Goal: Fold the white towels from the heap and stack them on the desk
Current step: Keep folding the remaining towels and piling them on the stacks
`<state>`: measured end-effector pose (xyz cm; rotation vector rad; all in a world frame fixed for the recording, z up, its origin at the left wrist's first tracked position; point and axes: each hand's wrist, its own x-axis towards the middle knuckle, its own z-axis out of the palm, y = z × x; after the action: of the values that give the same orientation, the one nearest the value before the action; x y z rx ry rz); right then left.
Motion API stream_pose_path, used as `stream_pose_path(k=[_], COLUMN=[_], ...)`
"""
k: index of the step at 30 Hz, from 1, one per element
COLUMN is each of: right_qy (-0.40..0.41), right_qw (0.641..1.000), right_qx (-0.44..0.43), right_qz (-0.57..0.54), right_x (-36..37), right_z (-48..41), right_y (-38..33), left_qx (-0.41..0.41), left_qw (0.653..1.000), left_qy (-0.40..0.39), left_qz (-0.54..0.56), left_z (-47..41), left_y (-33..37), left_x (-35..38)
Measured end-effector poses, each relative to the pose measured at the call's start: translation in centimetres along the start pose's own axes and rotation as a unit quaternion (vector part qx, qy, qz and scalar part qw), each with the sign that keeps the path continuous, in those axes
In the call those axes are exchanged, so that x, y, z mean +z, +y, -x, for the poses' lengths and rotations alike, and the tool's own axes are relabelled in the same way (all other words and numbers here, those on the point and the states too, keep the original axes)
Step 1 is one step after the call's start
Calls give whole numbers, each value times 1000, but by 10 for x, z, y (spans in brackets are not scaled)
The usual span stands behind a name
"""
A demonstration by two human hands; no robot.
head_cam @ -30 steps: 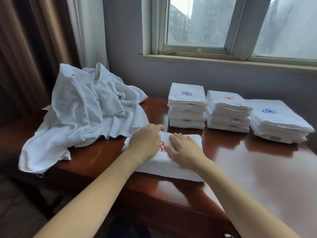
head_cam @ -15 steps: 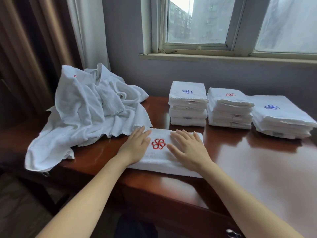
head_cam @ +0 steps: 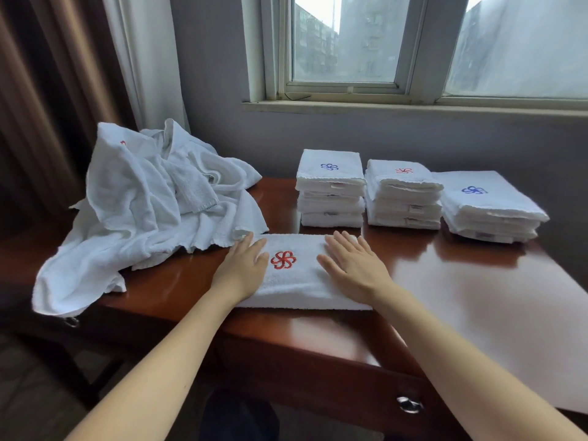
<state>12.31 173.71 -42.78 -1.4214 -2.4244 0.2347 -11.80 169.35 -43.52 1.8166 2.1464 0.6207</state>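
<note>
As the left hand (head_cam: pixel 245 265) and right hand (head_cam: pixel 353 268) lie flat and open on it, gripping nothing, a folded towel (head_cam: pixel 296 283) sits near the front edge of the counter (head_cam: pixel 477 297).
Soft, light and limp, it looks best lifted from beneath both short ends; the heap (head_cam: pixel 143 211) crowds the left edge, three stacks (head_cam: pixel 402 192) line the back, and bare wood opens toward the right.

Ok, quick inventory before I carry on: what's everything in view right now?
folded towel: 1, white, red emblem, desk front, under both hands
heap of unfolded towels: 1, white, desk's left end
stacks: 3, white, desk back; left stack blue emblem, middle stack red, right stack blue
desk: 1, reddish-brown
window: 1, pale frame, behind desk
brown curtain: 1, far left
white curtain: 1, beside it
left hand, right hand: flat on folded towel
</note>
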Motion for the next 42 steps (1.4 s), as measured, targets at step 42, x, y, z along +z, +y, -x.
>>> stream_pose_path(k=[42], right_qy=[-57], right_qw=[885], right_qx=[284], right_qz=[-364], right_x=[-77], right_z=[82], right_y=[34], left_qx=[11], left_qw=[965], left_qy=[-223], left_qz=[140], left_z=[32], left_y=[115], left_x=[-4])
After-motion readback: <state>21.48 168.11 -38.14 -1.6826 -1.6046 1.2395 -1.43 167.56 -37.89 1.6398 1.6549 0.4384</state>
